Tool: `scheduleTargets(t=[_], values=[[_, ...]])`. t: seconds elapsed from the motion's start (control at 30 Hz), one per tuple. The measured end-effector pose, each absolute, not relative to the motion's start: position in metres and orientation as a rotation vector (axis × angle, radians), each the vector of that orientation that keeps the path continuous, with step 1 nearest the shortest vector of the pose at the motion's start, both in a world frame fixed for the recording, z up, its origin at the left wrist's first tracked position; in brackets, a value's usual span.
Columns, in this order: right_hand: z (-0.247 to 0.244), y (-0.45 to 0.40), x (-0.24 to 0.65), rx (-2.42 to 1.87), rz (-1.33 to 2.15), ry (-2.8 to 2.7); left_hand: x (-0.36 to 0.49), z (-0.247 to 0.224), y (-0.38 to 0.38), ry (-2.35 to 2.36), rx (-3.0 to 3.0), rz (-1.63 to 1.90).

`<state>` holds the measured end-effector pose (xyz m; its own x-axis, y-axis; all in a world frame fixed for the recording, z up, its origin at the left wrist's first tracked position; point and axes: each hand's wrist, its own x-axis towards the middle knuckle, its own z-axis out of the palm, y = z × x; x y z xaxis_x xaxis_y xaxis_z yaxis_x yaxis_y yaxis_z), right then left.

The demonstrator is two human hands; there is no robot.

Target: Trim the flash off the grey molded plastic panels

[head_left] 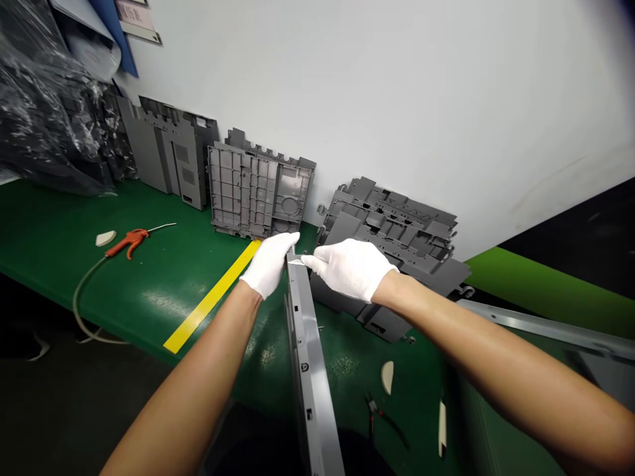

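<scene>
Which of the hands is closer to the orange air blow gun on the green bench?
Left. The left hand is nearer, off to the air blow gun's right across the bench. The right hand is farther away, on the left hand's far side.

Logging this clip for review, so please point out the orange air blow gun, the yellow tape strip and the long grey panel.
Orange air blow gun [126,242], head view, on its handle.
Yellow tape strip [211,297], head view, on its middle.
Long grey panel [306,357], head view, on its face below the hands.

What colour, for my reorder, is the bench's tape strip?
The tape strip is yellow, clearest in the head view.
</scene>
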<state>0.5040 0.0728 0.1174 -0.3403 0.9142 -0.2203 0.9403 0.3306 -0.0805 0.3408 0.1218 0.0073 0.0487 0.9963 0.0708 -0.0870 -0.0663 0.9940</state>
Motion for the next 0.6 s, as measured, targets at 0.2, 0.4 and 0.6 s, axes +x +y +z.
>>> scheduleTargets(t=[0.2,0.4,0.6], values=[[0.1193,0.0668,0.499,1.692,-0.088,2.447,0.3434,0.0041,0.123,1.047,1.139,1.274],[0.1195,0.0637,0.4951,1.608,0.072,2.446,0.3467,0.01,0.1192,0.992,1.053,1.258],[0.1166,0.0648,0.4976,1.561,0.13,2.481,0.3479,0.0117,0.1194,0.975,1.012,1.269]])
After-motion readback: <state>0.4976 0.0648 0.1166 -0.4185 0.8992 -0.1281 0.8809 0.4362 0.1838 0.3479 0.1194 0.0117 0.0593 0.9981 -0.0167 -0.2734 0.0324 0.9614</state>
